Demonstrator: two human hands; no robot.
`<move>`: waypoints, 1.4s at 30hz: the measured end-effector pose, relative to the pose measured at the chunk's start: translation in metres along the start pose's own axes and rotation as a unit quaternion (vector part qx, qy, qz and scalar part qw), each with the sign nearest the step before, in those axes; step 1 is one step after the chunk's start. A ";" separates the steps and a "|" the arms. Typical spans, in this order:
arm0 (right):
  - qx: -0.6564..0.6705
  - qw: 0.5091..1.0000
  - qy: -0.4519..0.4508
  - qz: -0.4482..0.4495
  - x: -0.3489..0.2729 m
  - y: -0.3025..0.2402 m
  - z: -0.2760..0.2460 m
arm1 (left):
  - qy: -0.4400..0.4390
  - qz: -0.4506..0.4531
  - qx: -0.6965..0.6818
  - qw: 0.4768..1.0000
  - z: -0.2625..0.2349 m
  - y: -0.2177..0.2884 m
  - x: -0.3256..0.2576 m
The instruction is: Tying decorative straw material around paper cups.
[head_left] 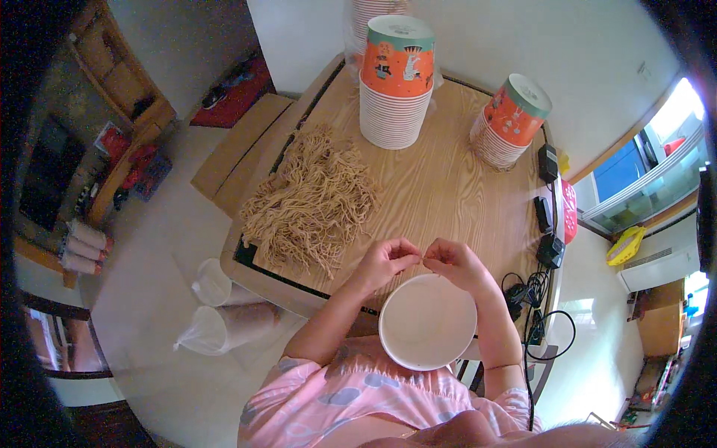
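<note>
The person is sitting at the near edge of a wooden table (448, 187), and both hands are meeting just above the far rim of a white paper bowl (427, 321) that is resting at the table edge, close to the body. The left hand (385, 261) and the right hand (455, 261) are almost touching at the fingertips. The fingers of both hands are pinched together, and they seem to be holding something very thin between them, probably a strand from the noodles, but it is too small to be sure.

The pile of dry brown noodles (310, 201) is lying on the left part of the table, well apart from the bowl. Its long axis is running from near to far, leaning a little to the right at the far end, and most strands are pointing the same way.

To do this step well, I think the hands should be keeping the pinch light, because dry strands are breaking easily, and they should be staying over the open mouth of the bowl so that any piece is falling inside. The bowl is standing upright, with its mouth facing up.

Far on the table, two stacks of paper bowls are standing upside down, one tall stack (396, 82) in the middle and one tilted stack (511, 119) to the right. Black chargers and cables (549, 246) are lying along the right edge.
</note>
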State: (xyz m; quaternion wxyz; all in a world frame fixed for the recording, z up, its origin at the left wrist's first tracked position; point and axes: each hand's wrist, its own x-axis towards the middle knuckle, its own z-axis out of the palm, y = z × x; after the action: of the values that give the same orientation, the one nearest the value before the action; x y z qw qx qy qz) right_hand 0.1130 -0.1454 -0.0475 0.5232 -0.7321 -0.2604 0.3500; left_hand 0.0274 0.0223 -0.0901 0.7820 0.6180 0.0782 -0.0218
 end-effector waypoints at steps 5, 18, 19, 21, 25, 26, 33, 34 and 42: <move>0.003 1.000 0.007 0.013 -0.003 -0.003 -0.001 | 0.012 -0.034 -0.056 0.998 0.001 0.010 -0.003; -0.024 1.000 0.009 0.011 -0.004 0.000 -0.001 | -0.008 -0.012 -0.021 1.000 0.000 0.002 -0.003; -0.034 0.999 0.010 0.010 -0.004 0.001 -0.001 | -0.004 -0.013 -0.020 1.000 0.000 0.005 -0.004; -0.044 0.999 0.010 0.009 -0.004 0.000 -0.001 | -0.001 -0.013 -0.018 1.000 -0.001 0.006 -0.005; -0.050 0.999 0.012 0.011 -0.006 -0.004 0.000 | 0.002 -0.013 -0.009 1.000 -0.001 0.007 -0.006; -0.055 0.998 0.013 0.013 -0.006 -0.004 0.000 | 0.004 -0.016 0.003 1.000 0.000 0.008 -0.006; -0.043 0.999 0.026 0.011 -0.007 -0.007 0.000 | 0.008 0.072 0.079 0.994 0.010 0.008 -0.008; -0.042 0.999 0.027 0.012 -0.007 -0.005 -0.001 | 0.015 0.082 0.090 0.992 0.011 0.009 -0.008; -0.032 0.999 0.010 0.008 -0.004 0.002 -0.004 | 0.041 0.126 0.165 0.977 0.012 0.016 -0.008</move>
State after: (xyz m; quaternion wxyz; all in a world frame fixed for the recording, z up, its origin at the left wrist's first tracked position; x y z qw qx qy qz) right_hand 0.1134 -0.1512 -0.0475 0.4989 -0.7543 -0.2602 0.3381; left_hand 0.0230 0.0138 -0.0713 0.6617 0.7438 0.0266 0.0900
